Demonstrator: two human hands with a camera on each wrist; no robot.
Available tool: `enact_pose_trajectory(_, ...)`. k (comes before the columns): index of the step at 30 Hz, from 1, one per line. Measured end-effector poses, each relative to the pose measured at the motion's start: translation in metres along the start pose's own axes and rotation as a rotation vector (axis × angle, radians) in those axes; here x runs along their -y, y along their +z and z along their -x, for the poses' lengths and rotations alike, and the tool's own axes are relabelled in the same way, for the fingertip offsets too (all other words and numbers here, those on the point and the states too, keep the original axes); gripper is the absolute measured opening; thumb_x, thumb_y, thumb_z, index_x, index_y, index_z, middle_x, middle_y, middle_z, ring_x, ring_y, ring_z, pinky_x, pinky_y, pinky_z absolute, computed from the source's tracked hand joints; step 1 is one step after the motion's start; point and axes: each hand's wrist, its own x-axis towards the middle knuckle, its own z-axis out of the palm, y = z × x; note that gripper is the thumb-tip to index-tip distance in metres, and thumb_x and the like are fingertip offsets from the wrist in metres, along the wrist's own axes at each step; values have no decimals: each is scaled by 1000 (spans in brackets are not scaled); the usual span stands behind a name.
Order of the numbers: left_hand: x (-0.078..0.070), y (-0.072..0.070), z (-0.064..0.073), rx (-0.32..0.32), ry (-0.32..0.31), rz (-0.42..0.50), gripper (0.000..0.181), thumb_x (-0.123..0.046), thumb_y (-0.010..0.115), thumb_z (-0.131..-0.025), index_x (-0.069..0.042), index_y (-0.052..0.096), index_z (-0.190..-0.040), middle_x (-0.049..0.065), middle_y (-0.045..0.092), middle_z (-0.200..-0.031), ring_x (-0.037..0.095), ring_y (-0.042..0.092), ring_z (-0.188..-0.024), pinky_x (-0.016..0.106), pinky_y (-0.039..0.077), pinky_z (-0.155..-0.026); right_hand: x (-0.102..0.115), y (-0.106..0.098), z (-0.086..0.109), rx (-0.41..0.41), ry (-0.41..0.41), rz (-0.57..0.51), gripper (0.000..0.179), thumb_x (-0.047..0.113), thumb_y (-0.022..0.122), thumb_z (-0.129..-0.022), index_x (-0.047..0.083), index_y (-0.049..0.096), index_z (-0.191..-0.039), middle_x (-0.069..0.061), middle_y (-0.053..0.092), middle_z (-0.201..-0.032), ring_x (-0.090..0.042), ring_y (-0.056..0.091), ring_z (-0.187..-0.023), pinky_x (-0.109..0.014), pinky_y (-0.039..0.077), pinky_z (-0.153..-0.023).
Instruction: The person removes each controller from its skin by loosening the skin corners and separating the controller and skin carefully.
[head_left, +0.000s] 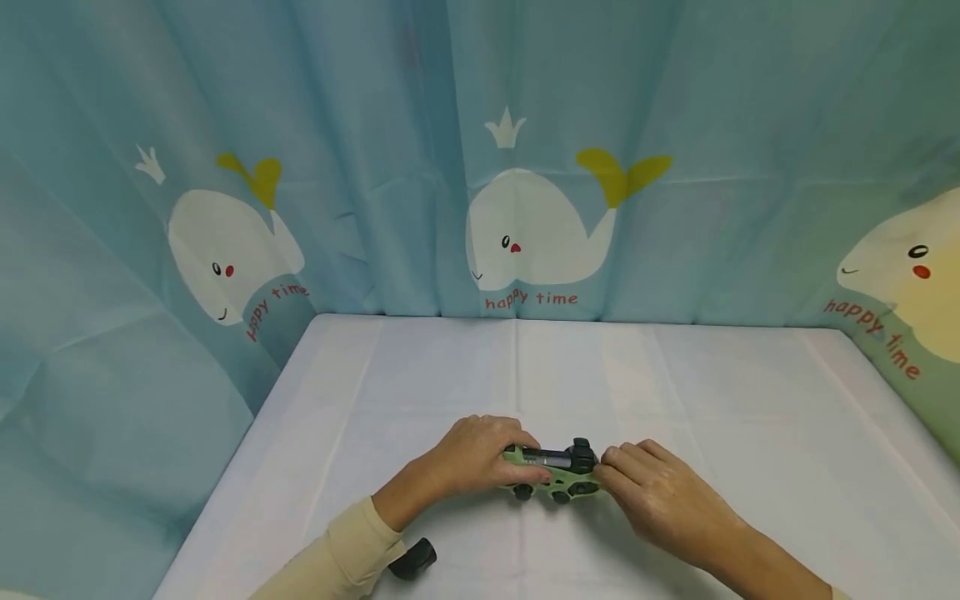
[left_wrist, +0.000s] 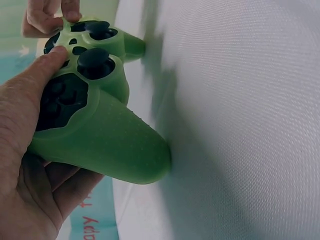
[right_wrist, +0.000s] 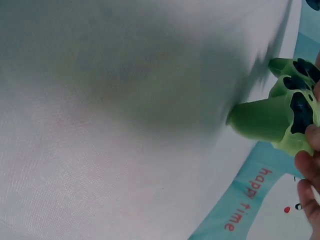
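A black game controller (head_left: 558,460) in a green rubbery cover (left_wrist: 107,135) is held low over the white table, tilted so that its top edge faces up in the head view. My left hand (head_left: 480,454) grips its left end, the thumb across the front between the direction pad and the middle buttons. At the other end, my right hand (head_left: 660,492) pinches the edge of the cover with curled fingers. Two black thumbsticks (left_wrist: 94,59) poke through the cover's openings. In the right wrist view, fingertips (right_wrist: 305,162) of the right hand touch the cover's edge.
A short black cylindrical object (head_left: 414,560) lies on the white tabletop (head_left: 675,375) beside the left sleeve. Blue curtains (head_left: 390,208) printed with whales hang behind the table and along its sides.
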Motion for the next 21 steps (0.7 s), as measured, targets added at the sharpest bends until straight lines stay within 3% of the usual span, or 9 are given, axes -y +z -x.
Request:
enact_pose_trajectory(10, -1, -1, -7, 15, 6, 4, 40, -60, 70, -89, -26, 80, -109, -19, 64, -89, -6, 54, -75, 21, 42, -61, -5, 4, 22, -31, 94, -185, 38, 33, 36, -112, 18, 67, -95, 14, 43, -90, 1, 38, -73, -16, 37, -65)
enact_pose_trajectory(15, 0, -1, -5, 21, -6, -7, 40, -60, 72, -87, -26, 80, -109, -17, 67, -92, -3, 60, -80, 23, 45, -63, -4, 5, 26, -37, 77, -173, 39, 34, 39, -111, 18, 72, -99, 14, 43, -86, 1, 37, -71, -17, 36, -65)
enact_pose_trajectory(21, -1, 2, 0, 14, -46, 2, 41, -62, 74, -85, -27, 80, -105, -20, 65, -92, -4, 58, -78, 20, 45, -62, -1, -3, 11, -88, 124, -149, 33, 37, 46, -108, 21, 69, -91, 13, 48, -86, -1, 42, -71, -21, 39, -66)
